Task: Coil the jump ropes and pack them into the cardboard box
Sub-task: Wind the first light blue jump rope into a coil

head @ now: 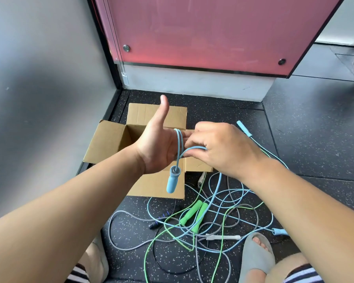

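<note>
My right hand (219, 146) pinches the light-blue jump-rope cord (179, 144) looped round my flat left hand (157, 148). The floor tangle (223, 211) could snag it.

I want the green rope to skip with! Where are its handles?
The green handles lie side by side on the floor in the lower middle of the head view, amid the tangled ropes, just below the cardboard box.

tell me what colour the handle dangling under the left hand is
Light blue: the dangling handle matches the cord wound round the left hand. Head view.
</note>
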